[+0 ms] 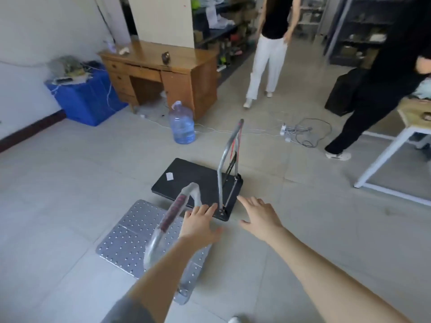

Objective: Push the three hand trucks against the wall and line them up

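Note:
Two hand trucks stand on the tiled floor in front of me. The nearer one has a silver perforated deck and an upright handle with a red grip. Beyond it is a black-decked hand truck with a bare metal handle rising at its right end. My left hand hovers with fingers spread just right of the silver truck's handle, holding nothing. My right hand is spread open over the floor, right of the black deck's near corner. A third hand truck is not in view.
The white wall runs along the left with a blue bin, a wooden desk and a water jug near it. A power strip with cables lies on the floor. Two people stand at the back right by a white-legged table.

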`<action>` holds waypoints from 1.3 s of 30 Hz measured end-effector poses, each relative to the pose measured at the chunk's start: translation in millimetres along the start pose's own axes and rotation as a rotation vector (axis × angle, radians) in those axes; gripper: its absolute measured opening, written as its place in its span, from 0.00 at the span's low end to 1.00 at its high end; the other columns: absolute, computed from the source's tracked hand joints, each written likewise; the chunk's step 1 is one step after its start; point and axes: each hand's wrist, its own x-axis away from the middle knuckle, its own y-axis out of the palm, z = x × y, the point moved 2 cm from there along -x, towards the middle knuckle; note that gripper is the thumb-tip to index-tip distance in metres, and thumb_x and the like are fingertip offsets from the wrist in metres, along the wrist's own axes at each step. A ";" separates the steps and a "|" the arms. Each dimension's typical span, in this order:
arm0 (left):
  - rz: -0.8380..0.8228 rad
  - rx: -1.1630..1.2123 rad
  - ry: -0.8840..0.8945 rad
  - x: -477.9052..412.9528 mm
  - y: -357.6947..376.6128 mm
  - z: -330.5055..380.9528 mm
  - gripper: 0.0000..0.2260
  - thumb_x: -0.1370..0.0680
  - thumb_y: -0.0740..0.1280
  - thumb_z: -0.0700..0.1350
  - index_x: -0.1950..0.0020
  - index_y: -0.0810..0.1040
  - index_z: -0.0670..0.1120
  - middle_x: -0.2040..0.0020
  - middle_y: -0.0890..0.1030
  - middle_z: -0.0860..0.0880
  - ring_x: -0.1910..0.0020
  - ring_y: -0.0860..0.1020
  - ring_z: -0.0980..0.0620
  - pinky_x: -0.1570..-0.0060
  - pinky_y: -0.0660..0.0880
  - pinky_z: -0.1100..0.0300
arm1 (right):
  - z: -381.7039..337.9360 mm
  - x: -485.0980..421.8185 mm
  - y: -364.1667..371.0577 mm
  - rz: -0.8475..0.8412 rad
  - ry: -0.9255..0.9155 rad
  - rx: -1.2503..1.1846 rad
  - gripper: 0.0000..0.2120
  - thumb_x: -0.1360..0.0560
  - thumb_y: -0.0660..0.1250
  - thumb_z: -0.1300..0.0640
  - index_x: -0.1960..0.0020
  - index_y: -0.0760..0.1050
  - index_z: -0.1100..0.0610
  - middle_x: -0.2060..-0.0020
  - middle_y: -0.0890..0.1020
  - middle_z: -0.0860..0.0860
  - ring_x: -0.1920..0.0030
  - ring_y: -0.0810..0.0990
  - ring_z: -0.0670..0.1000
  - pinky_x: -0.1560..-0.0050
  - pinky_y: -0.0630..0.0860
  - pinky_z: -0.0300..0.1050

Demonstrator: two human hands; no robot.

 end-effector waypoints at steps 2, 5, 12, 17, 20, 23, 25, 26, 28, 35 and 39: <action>0.039 0.027 -0.101 -3.3 -0.7 -27.6 0.30 0.26 0.60 0.61 0.27 0.57 0.54 0.28 0.66 0.51 0.28 0.61 0.48 0.30 0.57 0.49 | -15.8 -32.3 3.6 -0.016 -0.097 0.013 0.32 0.24 0.61 0.44 0.25 0.53 0.51 0.37 0.71 0.55 0.39 0.71 0.58 0.45 0.69 0.50; 0.082 0.040 -0.221 0.8 -3.9 -52.0 0.31 0.27 0.60 0.61 0.26 0.56 0.55 0.25 0.61 0.53 0.29 0.61 0.48 0.31 0.59 0.49 | -30.2 -66.7 4.7 -0.063 -0.201 0.001 0.33 0.25 0.62 0.44 0.25 0.52 0.50 0.36 0.70 0.55 0.37 0.70 0.58 0.42 0.71 0.52; 0.181 0.058 -0.530 16.1 -24.7 -79.1 0.31 0.25 0.60 0.60 0.25 0.55 0.54 0.28 0.65 0.50 0.30 0.62 0.47 0.30 0.56 0.51 | -62.2 -141.1 -10.5 -0.092 -0.481 0.063 0.34 0.25 0.63 0.45 0.25 0.51 0.51 0.35 0.69 0.55 0.35 0.69 0.57 0.39 0.68 0.54; 0.181 0.093 -0.757 22.6 -10.4 -80.7 0.32 0.25 0.60 0.60 0.25 0.54 0.54 0.28 0.65 0.51 0.30 0.62 0.48 0.31 0.58 0.51 | -88.3 -172.1 3.4 -0.185 -0.705 0.117 0.35 0.25 0.64 0.45 0.25 0.50 0.50 0.33 0.67 0.55 0.34 0.68 0.57 0.36 0.66 0.54; 0.234 0.120 -0.886 15.3 -7.9 -73.3 0.32 0.26 0.61 0.60 0.25 0.55 0.53 0.29 0.66 0.51 0.31 0.63 0.48 0.32 0.59 0.52 | -91.1 -198.8 5.8 -0.192 -0.840 0.167 0.35 0.25 0.63 0.45 0.25 0.49 0.50 0.33 0.68 0.55 0.35 0.68 0.57 0.35 0.66 0.54; 0.245 0.150 -0.997 6.1 -0.8 -57.3 0.32 0.26 0.61 0.59 0.25 0.55 0.53 0.29 0.67 0.51 0.31 0.63 0.48 0.32 0.59 0.52 | -88.0 -220.8 6.9 -0.235 -0.934 0.223 0.35 0.25 0.63 0.44 0.24 0.48 0.50 0.33 0.67 0.56 0.35 0.68 0.57 0.35 0.65 0.54; 0.246 0.169 -1.061 -3.4 4.3 -47.9 0.32 0.26 0.61 0.59 0.25 0.54 0.54 0.29 0.66 0.51 0.31 0.63 0.49 0.32 0.58 0.52 | -85.0 -235.4 10.5 -0.264 -0.977 0.247 0.36 0.25 0.63 0.45 0.24 0.48 0.50 0.33 0.67 0.56 0.35 0.68 0.57 0.34 0.65 0.54; 0.242 0.181 -1.089 -7.6 7.4 -44.9 0.32 0.26 0.61 0.59 0.25 0.54 0.54 0.29 0.66 0.51 0.31 0.62 0.49 0.32 0.58 0.52 | -84.9 -241.6 13.2 -0.278 -0.999 0.260 0.36 0.25 0.63 0.45 0.25 0.49 0.50 0.33 0.67 0.56 0.35 0.67 0.57 0.34 0.64 0.54; 0.221 0.202 -1.133 -13.2 14.2 -43.2 0.33 0.26 0.62 0.58 0.25 0.53 0.53 0.29 0.65 0.51 0.31 0.62 0.48 0.32 0.58 0.52 | -86.7 -248.3 21.3 -0.309 -1.043 0.277 0.36 0.25 0.64 0.45 0.25 0.49 0.50 0.32 0.66 0.56 0.34 0.66 0.57 0.34 0.64 0.53; 0.173 0.222 -1.213 -23.8 41.3 -89.5 0.34 0.27 0.63 0.58 0.25 0.53 0.53 0.30 0.65 0.52 0.31 0.62 0.48 0.30 0.57 0.52 | -119.1 -263.2 75.1 -0.380 -1.135 0.331 0.36 0.24 0.63 0.45 0.24 0.47 0.50 0.30 0.64 0.56 0.31 0.63 0.57 0.30 0.58 0.55; 0.089 0.244 -1.183 -38.5 65.7 -130.0 0.33 0.27 0.64 0.57 0.26 0.54 0.53 0.29 0.64 0.50 0.31 0.61 0.46 0.29 0.54 0.49 | -149.7 -275.0 110.7 -0.426 -1.133 0.328 0.37 0.26 0.66 0.48 0.24 0.50 0.51 0.31 0.65 0.56 0.30 0.62 0.57 0.29 0.57 0.56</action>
